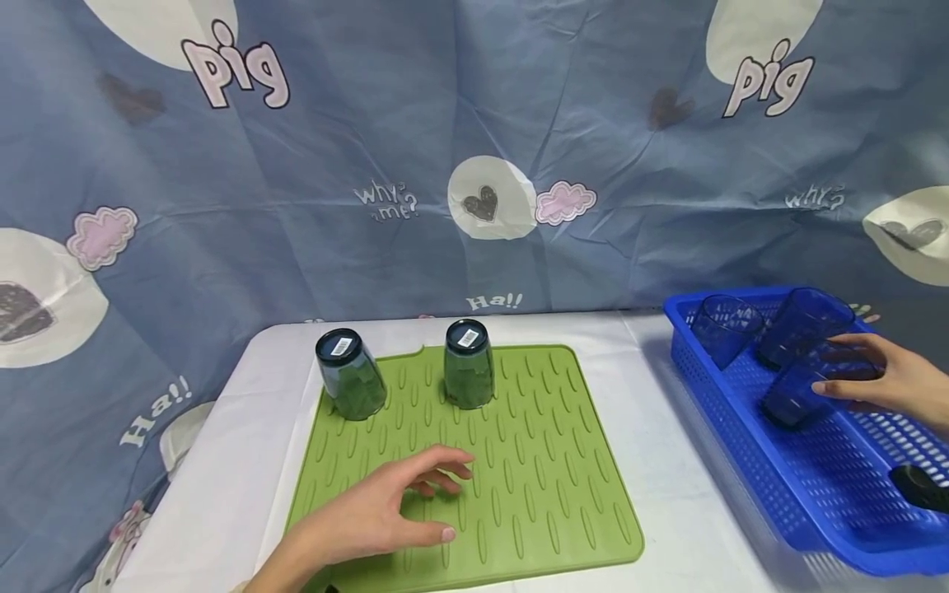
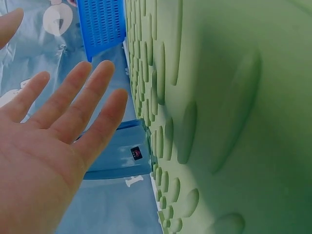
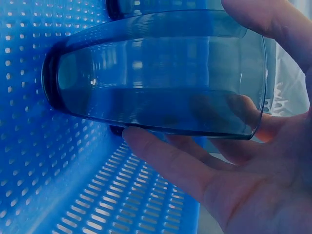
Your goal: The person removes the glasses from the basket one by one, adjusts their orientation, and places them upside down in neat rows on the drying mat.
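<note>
My right hand (image 1: 885, 375) is at the blue basket on the right, thumb on one side of a clear bluish drinking glass (image 1: 797, 399) and fingers round the other. In the right wrist view this glass (image 3: 151, 75) has its thick base toward the basket floor and its rim by the palm. Over the green mat (image 1: 534, 461) hovers my left hand (image 1: 378, 511), fingers spread and holding nothing. Two upside-down glasses stand at the mat's far side, one at the left corner (image 1: 352, 379) and one near the middle (image 1: 469, 371).
Two more glasses, one at the left (image 1: 725, 329) and one behind (image 1: 804, 321), stand in the far part of the blue perforated basket (image 1: 749, 478). A white cloth (image 1: 660, 461) covers the table, and a patterned blue curtain (image 1: 415, 123) hangs behind it.
</note>
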A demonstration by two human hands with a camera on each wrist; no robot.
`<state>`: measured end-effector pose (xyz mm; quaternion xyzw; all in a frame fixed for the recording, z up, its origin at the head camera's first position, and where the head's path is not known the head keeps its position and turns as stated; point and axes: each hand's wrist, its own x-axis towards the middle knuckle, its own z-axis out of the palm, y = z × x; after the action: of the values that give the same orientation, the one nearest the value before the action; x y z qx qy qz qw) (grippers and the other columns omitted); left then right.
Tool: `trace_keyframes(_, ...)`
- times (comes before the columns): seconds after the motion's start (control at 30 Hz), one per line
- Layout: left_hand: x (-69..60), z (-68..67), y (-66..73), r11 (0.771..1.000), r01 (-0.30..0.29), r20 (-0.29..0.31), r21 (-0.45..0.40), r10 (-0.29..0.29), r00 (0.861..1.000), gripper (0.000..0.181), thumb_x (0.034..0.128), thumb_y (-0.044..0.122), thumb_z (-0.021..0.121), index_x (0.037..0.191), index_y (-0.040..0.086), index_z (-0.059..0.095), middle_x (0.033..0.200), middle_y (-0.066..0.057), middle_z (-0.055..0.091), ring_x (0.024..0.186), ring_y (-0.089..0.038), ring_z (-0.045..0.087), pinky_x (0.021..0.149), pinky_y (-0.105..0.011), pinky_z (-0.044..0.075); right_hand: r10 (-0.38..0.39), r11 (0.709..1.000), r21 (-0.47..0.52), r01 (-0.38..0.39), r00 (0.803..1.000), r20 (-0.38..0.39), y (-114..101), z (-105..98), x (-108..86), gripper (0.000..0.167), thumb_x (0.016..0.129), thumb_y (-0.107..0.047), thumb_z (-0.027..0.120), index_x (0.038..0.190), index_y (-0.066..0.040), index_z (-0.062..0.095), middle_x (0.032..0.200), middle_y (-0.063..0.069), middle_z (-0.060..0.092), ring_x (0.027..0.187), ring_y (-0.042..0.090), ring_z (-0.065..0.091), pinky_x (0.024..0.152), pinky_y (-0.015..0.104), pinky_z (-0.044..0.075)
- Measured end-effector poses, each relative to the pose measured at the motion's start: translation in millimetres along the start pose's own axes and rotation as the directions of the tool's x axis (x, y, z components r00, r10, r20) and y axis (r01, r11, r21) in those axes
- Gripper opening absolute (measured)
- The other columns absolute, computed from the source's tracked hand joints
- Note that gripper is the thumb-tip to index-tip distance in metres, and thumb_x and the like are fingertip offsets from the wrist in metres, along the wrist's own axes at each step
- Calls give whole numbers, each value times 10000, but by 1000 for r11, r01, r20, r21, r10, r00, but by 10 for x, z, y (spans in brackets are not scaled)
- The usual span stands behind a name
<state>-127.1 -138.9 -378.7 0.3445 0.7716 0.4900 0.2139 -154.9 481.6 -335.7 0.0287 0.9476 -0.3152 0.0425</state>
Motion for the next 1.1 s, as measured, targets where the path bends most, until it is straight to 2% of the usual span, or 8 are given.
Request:
trace_keyframes(0.17, 1, -8, 3, 1000, -7, -12, 29, 7, 1000, 634, 876, 263, 758, 1419, 347, 440, 1340, 4, 561, 1159, -208, 584, 1037, -389, 436, -13, 999, -34, 11, 999, -45, -23, 25, -19, 934, 902, -264, 735, 1422, 214, 125, 1294, 502, 307, 1036, 649, 503, 650, 490, 586)
trace_keyframes(0.4, 3, -34, -7, 1000, 10, -5, -6, -10, 1000, 631, 877, 247, 761, 1417, 340, 447, 1338, -20, 559, 1155, -232, 589, 1033, -412, 442, -35, 998, -50, 30, 995, -92, 0, 48, -17, 914, 881, -260, 761, 1417, 201, 181, 1267, 505, 348, 949, 606, 566, 606, 467, 587)
trace_keyframes(0.63, 3, -48, -16, 1000, 10, -10, -26, -10, 1000, 623, 875, 230, 763, 1409, 334, 458, 1335, -29, 559, 1153, -246, 589, 1029, -418, 448, -45, 999, -36, 40, 986, -162, 20, 62, -9, 865, 849, -231, 793, 1396, 172, 258, 1257, 498, 380, 807, 427, 658, 565, 415, 591)
trace_keyframes(0.7, 1, -48, -13, 1000, 10, -20, -22, -11, 1000, 614, 876, 228, 763, 1402, 333, 465, 1329, -26, 565, 1148, -246, 592, 1025, -424, 449, -37, 999, -41, 30, 981, -191, 7, 65, -8, 877, 846, -231, 795, 1401, 179, 254, 1269, 502, 354, 837, 502, 628, 556, 424, 587)
trace_keyframes(0.83, -4, -52, 7, 1000, 13, -63, -8, -13, 998, 615, 869, 241, 771, 1394, 336, 466, 1313, -14, 575, 1141, -245, 595, 1023, -436, 446, 10, 997, -69, -27, 971, -237, -41, 62, -25, 938, 873, -288, 765, 1436, 188, 185, 1298, 523, 281, 985, 677, 463, 582, 492, 577)
trace_keyframes(0.93, 0, -58, 18, 1000, 13, -108, -21, -16, 994, 627, 860, 241, 781, 1394, 333, 466, 1311, -16, 579, 1167, -249, 579, 1025, -455, 445, 19, 999, -44, -31, 966, -257, -76, 60, -44, 944, 904, -270, 729, 1449, 197, 116, 1290, 543, 267, 1027, 711, 404, 587, 514, 571)
trace_keyframes(1.1, -2, -66, 18, 999, 21, -159, -31, -26, 987, 616, 861, 241, 780, 1390, 327, 475, 1309, -23, 585, 1189, -237, 562, 1020, -481, 447, -5, 1000, 28, 15, 949, -316, -130, 69, -78, 884, 934, -188, 686, 1453, 199, 85, 1294, 528, 281, 1028, 718, 368, 528, 445, 568)
